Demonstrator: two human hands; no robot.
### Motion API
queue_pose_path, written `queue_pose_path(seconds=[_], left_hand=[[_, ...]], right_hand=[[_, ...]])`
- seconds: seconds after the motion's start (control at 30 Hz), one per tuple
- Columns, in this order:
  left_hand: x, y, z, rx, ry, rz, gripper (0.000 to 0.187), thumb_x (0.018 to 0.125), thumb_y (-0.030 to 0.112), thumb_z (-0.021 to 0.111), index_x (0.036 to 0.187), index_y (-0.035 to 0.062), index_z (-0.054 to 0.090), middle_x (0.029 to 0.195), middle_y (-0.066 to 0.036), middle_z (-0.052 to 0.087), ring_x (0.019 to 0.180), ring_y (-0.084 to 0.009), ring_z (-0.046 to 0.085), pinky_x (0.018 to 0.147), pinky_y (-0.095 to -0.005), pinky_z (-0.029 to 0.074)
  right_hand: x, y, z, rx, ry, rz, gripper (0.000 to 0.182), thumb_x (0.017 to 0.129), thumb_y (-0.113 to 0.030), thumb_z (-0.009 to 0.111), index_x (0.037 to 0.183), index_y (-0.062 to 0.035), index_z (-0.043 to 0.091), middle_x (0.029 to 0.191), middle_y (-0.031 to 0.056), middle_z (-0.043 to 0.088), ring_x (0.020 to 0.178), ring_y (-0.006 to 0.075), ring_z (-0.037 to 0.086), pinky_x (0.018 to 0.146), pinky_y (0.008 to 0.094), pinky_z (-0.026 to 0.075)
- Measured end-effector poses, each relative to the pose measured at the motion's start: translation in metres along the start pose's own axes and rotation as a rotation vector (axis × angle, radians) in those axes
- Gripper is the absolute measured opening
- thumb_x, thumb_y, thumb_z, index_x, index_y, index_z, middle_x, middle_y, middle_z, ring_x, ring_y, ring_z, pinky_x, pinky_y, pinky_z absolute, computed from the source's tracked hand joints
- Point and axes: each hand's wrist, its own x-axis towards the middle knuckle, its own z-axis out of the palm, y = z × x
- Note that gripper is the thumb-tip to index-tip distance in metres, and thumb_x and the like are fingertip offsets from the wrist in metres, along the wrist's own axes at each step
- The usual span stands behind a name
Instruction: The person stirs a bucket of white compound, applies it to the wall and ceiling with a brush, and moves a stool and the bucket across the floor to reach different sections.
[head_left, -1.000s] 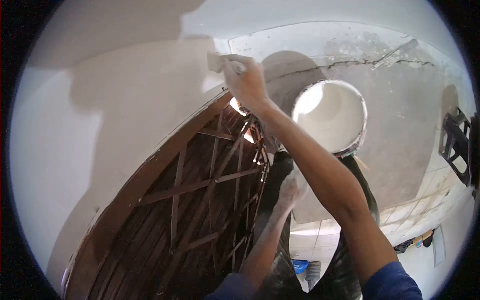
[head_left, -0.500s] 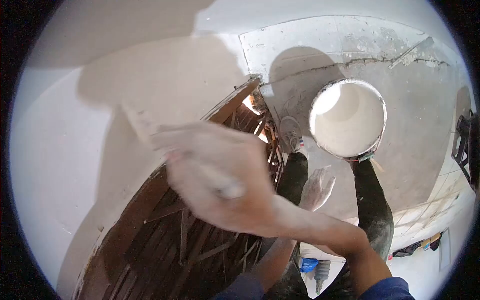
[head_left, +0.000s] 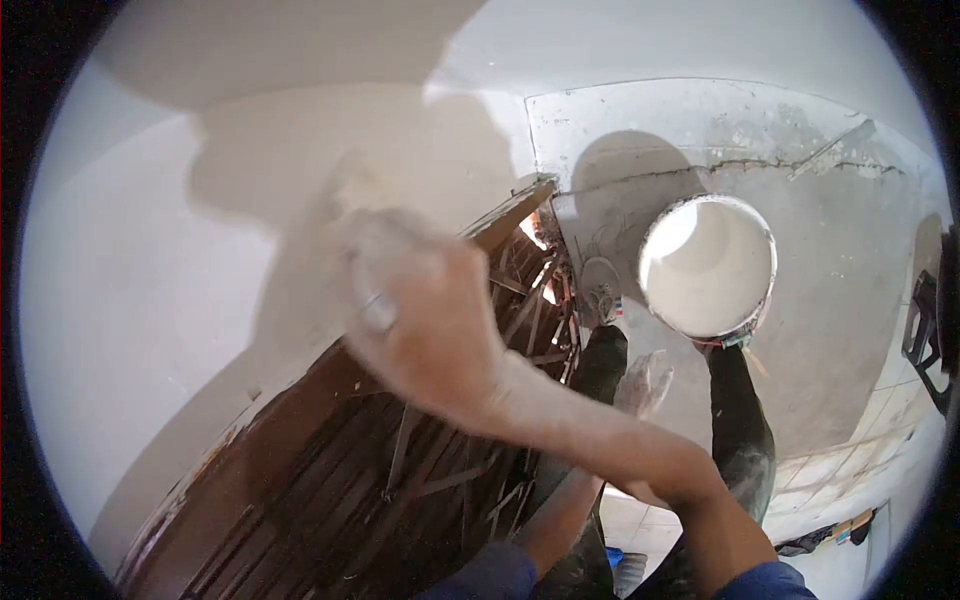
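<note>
My right hand (head_left: pixel 425 315), smeared by motion, is closed around what looks like a paintbrush (head_left: pixel 360 190). Its pale tip is at the white wall (head_left: pixel 130 270), and its handle end shows at my palm. Blur hides whether the tip touches the wall. Under my right forearm, my left hand (head_left: pixel 645 383) hangs beside my leg, whitish, with its fingers stretched out and nothing in it. A round bucket (head_left: pixel 772 255) of white liquid, like paint, stands on the floor in front of my legs, its rim smeared white.
Below the wall runs a brown edge (head_left: pixel 290 420) bordering a dark opening with slats and bars (head_left: pixel 420 500). My shoe (head_left: pixel 600 290) is left of the bucket. A black object (head_left: pixel 925 330) stands at the far right. A blue item (head_left: pixel 615 558) lies behind me.
My right hand has moved up with the paintbrush, whose tip has shifted right along the wall. My view has tilted, so the bucket sits lower. My left hand stays stretched out.
</note>
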Motion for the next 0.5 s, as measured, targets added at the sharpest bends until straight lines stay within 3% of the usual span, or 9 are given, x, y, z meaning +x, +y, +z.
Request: queue_pose_path(seconds=[0.07, 0.17, 0.27, 0.33, 0.4, 0.47, 0.5], left_hand=[[-0.002, 0.0, 0.0, 0.01, -0.001, -0.002, 0.041, 0.096, 0.031, 0.057, 0.128, 0.0061, 0.055, 0.121, -0.02, 0.061, 0.113, -0.0372, 0.058, 0.097, -0.0444, 0.047], [-0.003, -0.002, 0.002, 0.025, 0.001, 0.004, 0.04, 0.095, 0.031, 0.057, 0.128, 0.0067, 0.055, 0.121, -0.02, 0.061, 0.113, -0.0371, 0.058, 0.096, -0.0443, 0.047], [0.004, -0.013, 0.005, 0.074, 0.008, -0.044, 0.04, 0.095, 0.031, 0.058, 0.127, 0.0074, 0.056, 0.121, -0.02, 0.061, 0.112, -0.0369, 0.058, 0.096, -0.0442, 0.047], [0.007, -0.027, 0.013, 0.242, -0.097, -0.138, 0.04, 0.096, 0.032, 0.056, 0.125, 0.0052, 0.056, 0.122, -0.021, 0.06, 0.115, -0.0361, 0.057, 0.095, -0.0438, 0.048], [0.015, -0.046, 0.026, 0.351, -0.167, -0.033, 0.041, 0.097, 0.033, 0.054, 0.126, 0.0038, 0.056, 0.118, -0.024, 0.063, 0.112, -0.0393, 0.059, 0.094, -0.0466, 0.048], [0.016, -0.045, 0.039, 0.262, -0.164, 0.049, 0.044, 0.098, 0.034, 0.052, 0.127, 0.0023, 0.056, 0.113, -0.027, 0.065, 0.108, -0.0425, 0.062, 0.092, -0.0493, 0.049], [0.012, 0.001, 0.025, 0.075, -0.073, -0.008, 0.046, 0.096, 0.034, 0.053, 0.129, 0.0029, 0.055, 0.117, -0.027, 0.064, 0.11, -0.0439, 0.061, 0.094, -0.05, 0.048]], right_hand=[[-0.007, -0.044, 0.005, 0.088, 0.006, -0.17, 0.004, 0.084, -0.001, 0.061, 0.085, 0.0015, 0.064, 0.092, 0.0167, 0.067, 0.069, 0.0238, 0.067, 0.056, 0.0332, 0.055], [-0.019, -0.101, 0.008, 0.315, -0.134, 0.04, 0.02, 0.075, -0.001, 0.064, 0.094, 0.0025, 0.059, 0.092, 0.0168, 0.059, 0.078, 0.0347, 0.063, 0.068, 0.0417, 0.055], [-0.029, -0.092, -0.033, 0.563, 0.158, 0.015, 0.019, 0.076, -0.003, 0.066, 0.093, 0.0036, 0.061, 0.09, 0.0173, 0.062, 0.077, 0.0341, 0.063, 0.067, 0.0392, 0.055], [-0.043, -0.059, -0.102, 0.188, 0.133, -0.096, 0.017, 0.079, -0.001, 0.064, 0.095, 0.0044, 0.063, 0.093, 0.0184, 0.065, 0.076, 0.033, 0.065, 0.066, 0.039, 0.055], [-0.064, -0.025, -0.172, -0.161, 0.178, -0.144, 0.019, 0.083, -0.003, 0.063, 0.101, 0.0042, 0.065, 0.099, 0.0174, 0.067, 0.083, 0.029, 0.065, 0.073, 0.0377, 0.053], [-0.107, 0.01, -0.238, -0.279, 0.472, 0.412, 0.025, 0.09, -0.011, 0.063, 0.11, 0.003, 0.066, 0.108, 0.0146, 0.068, 0.098, 0.0221, 0.064, 0.088, 0.0353, 0.05], [-0.125, 0.029, -0.267, -0.269, 0.565, 0.636, 0.028, 0.093, -0.015, 0.063, 0.115, 0.0025, 0.067, 0.112, 0.0131, 0.069, 0.105, 0.0186, 0.064, 0.095, 0.0341, 0.049]])
